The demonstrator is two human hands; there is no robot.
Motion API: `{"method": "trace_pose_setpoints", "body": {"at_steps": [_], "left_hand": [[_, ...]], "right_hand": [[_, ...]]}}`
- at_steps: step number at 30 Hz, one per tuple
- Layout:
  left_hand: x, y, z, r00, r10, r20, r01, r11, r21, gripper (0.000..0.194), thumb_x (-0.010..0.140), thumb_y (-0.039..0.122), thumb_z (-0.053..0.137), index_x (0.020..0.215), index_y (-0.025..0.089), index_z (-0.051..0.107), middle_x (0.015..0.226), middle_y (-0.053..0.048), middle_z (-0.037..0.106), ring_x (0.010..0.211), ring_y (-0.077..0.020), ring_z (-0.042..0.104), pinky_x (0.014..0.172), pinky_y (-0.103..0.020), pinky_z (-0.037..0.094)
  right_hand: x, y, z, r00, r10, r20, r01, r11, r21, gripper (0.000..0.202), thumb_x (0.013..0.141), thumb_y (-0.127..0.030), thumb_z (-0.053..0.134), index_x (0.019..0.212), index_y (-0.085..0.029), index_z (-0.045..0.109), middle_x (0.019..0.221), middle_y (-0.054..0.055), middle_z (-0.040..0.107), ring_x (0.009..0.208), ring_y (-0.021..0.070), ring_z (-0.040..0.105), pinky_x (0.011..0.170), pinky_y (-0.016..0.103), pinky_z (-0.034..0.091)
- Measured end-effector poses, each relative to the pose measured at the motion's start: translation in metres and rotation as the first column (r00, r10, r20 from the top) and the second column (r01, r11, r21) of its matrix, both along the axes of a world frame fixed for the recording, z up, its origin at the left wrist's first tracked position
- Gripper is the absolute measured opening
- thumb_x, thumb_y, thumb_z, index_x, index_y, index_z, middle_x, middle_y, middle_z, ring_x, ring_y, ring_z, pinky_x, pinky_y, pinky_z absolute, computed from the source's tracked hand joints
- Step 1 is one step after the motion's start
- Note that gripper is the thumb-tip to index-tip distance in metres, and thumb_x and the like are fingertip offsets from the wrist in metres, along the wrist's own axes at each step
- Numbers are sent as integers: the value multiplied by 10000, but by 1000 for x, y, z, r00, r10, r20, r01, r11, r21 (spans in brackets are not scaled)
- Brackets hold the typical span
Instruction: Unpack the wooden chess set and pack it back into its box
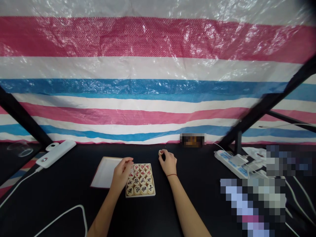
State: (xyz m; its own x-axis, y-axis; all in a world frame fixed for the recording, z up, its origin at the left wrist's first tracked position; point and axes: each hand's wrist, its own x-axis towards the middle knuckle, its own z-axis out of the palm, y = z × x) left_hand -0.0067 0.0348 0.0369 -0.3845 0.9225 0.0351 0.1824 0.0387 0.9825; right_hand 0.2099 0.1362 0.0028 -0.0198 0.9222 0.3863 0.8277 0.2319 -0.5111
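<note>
A white box [140, 196] on the black table holds rows of round chess pieces, red-marked ones at the back and black-marked ones [144, 189] at the front. My left hand [122, 171] is over the box's left back corner, fingers close together and hiding part of it; what they hold, if anything, is hidden. Right of the box, my right hand [169, 161] pinches a small round chess piece [160, 152] between thumb and fingers, at the table surface. The open box lid [105, 172] lies left of the box, partly behind my left hand.
A white power bank-like device [56, 154] with a cable lies at the left back. At the right are a power strip [230, 164] with plugs and cables, and blurred items. A striped sheet [148, 118] hangs behind the table [153, 217], between black frame bars.
</note>
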Motion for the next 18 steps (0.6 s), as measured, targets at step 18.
{"method": "trace_pose_setpoints", "body": {"at_steps": [18], "left_hand": [[1,-3,5,975,-11,-221,19,999,32,304,816,431,510,947,209,671,828,-34,707,718,-186,637,666,-291,492]], "right_hand": [[3,4,-6,999,-2,-32,2,1000,8,169,818,-250,531,975,-216,582,899,36,667,929,214,586,787,315,366]]}}
